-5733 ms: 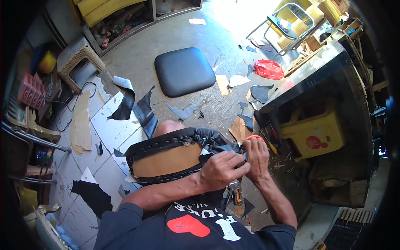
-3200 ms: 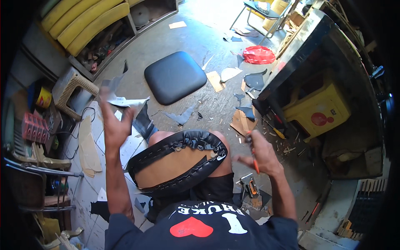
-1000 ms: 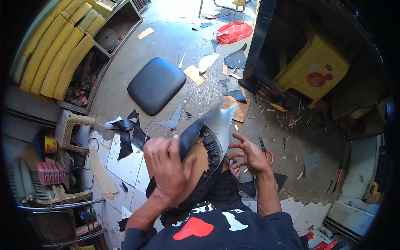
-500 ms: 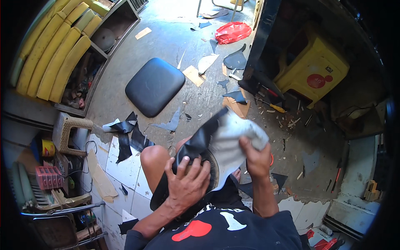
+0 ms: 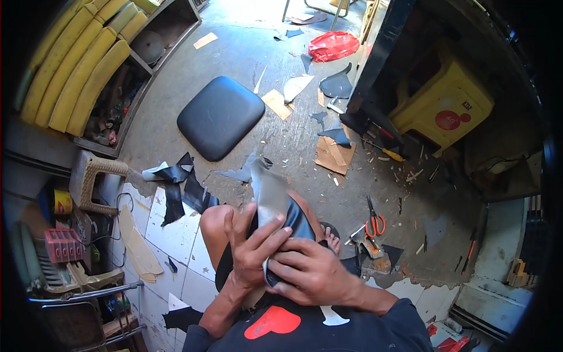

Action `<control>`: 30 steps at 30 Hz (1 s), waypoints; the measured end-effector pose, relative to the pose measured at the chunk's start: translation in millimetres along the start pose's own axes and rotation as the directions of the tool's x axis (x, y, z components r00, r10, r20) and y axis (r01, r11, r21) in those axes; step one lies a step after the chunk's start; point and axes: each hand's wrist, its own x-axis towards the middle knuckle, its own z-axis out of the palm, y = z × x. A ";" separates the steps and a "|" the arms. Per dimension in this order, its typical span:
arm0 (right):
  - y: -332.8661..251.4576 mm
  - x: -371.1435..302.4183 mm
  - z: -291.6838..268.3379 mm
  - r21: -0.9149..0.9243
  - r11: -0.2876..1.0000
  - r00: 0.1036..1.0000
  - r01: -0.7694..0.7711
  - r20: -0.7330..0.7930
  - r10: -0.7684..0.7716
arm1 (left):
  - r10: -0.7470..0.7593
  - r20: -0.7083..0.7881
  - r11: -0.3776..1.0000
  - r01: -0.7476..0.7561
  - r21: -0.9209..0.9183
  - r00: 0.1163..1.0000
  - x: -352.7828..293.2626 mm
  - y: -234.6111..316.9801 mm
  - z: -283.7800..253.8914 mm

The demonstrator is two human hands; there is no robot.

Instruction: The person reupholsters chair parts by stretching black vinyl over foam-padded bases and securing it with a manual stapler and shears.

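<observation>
Over my lap is a piece of black vinyl upholstery point(image 5: 299, 223) with a pale grey backing point(image 5: 271, 196), its top end standing up between my knees. My left hand point(image 5: 253, 251) presses against its near left side, fingers bent over the fold. Close beside it, my right hand point(image 5: 314, 268) has its fingers curled round the vinyl's near edge, pinching the fold. Whatever lies under the vinyl is mostly hidden by both hands. Right of my foot, orange-handled scissors point(image 5: 373, 226) and a staple gun point(image 5: 370, 248) rest on the floor.
A black cushioned seat point(image 5: 221, 118) lies ahead on the floor among vinyl and cardboard scraps point(image 5: 335, 154). A yellow plastic stool point(image 5: 448, 100) stands at the right, with a screwdriver point(image 5: 392, 155) nearby. At the left are a woven-pattern stool point(image 5: 99, 182) and stacked yellow foam strips point(image 5: 76, 67).
My right hand has come left and down, bringing the vinyl's raised pale side over toward my left hand. The scissors and staple gun have come into sight.
</observation>
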 end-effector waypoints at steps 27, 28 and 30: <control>60.2 26.6 -113.6 -0.121 0.915 0.729 -0.385 0.568 0.382 | -0.400 -0.179 0.893 0.339 -0.296 0.899 -30.1 20.4 -12.2; 56.5 46.1 -117.9 -0.195 0.930 0.693 -0.312 0.623 0.363 | -0.428 -0.174 0.879 0.364 -0.307 0.887 -29.5 21.9 -12.4; 56.0 79.9 -117.4 -0.315 0.941 0.590 -0.123 0.740 0.324 | -0.442 -0.196 0.877 0.376 -0.299 0.875 -31.5 24.0 -12.7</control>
